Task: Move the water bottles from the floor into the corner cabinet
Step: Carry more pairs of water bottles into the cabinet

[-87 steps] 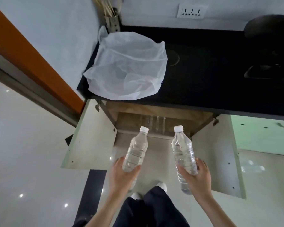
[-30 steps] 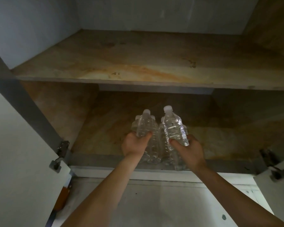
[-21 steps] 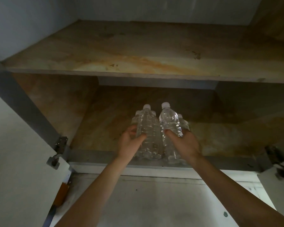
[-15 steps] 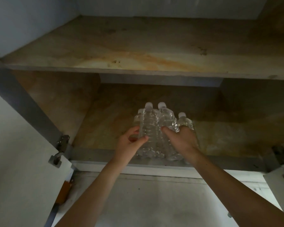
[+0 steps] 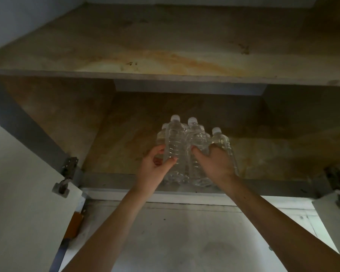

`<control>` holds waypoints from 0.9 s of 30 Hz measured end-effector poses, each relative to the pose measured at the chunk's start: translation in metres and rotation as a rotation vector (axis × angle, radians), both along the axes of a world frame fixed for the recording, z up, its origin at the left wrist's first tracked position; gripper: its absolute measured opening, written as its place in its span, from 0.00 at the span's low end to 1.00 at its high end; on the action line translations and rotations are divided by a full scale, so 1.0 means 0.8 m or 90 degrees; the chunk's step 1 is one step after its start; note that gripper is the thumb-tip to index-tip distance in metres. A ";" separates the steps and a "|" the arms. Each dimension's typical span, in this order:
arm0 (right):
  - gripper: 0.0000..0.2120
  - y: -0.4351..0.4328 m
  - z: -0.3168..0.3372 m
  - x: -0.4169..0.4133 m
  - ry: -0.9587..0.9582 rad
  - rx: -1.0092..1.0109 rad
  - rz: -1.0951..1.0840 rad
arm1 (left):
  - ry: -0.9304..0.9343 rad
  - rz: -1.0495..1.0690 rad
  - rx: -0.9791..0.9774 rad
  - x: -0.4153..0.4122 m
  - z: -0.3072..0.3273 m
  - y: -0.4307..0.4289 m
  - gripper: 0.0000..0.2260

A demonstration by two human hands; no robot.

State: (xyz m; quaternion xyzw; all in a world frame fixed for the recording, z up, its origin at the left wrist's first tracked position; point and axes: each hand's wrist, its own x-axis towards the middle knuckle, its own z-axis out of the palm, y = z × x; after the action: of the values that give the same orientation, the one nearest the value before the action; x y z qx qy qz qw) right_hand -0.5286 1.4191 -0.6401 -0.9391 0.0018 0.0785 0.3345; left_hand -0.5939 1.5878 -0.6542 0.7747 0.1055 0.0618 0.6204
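Note:
Several clear water bottles with white caps stand clustered on the bottom shelf (image 5: 114,154) of the open corner cabinet, near its front edge. My left hand (image 5: 155,167) grips the left front bottle (image 5: 174,140) around its middle. My right hand (image 5: 214,163) grips the right front bottle (image 5: 196,140), its fingers wrapped round the body. Both bottles stand upright, bases at the shelf. Another bottle (image 5: 221,142) stands just right of my right hand, and more are partly hidden behind the front ones.
An upper shelf (image 5: 165,55) with orange stains spans the cabinet above the bottles. The left door (image 5: 18,193) and right door (image 5: 334,216) hang open, hinges showing at both front corners. Pale floor (image 5: 185,242) lies below the cabinet front.
I crouched from standing and brought both bottles into the cabinet. Over the last second they went from tilted in the air to upright on the bottom shelf beside the others.

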 end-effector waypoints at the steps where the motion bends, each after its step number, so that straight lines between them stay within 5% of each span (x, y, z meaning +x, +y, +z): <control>1: 0.24 -0.005 0.003 -0.005 -0.040 -0.041 0.010 | -0.003 -0.007 0.020 -0.005 0.005 -0.001 0.12; 6: 0.26 -0.037 0.063 -0.056 -0.158 -0.111 0.118 | -0.001 -0.047 0.315 -0.053 0.064 0.001 0.13; 13: 0.22 -0.082 0.258 -0.175 -0.189 -0.162 0.123 | 0.073 -0.175 0.628 -0.152 0.280 -0.024 0.26; 20: 0.23 -0.133 0.549 -0.269 -0.096 -0.193 0.109 | 0.051 -0.255 0.667 -0.234 0.588 -0.063 0.25; 27: 0.26 -0.183 0.852 -0.351 -0.154 -0.179 0.011 | -0.062 -0.272 0.596 -0.279 0.880 -0.083 0.23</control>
State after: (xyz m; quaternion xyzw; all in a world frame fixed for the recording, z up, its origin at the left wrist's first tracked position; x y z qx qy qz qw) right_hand -0.8096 1.2726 0.0412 -0.9793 -0.0359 -0.0330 0.1966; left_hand -0.8169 1.5214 0.0495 0.9698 -0.1231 0.0099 0.2102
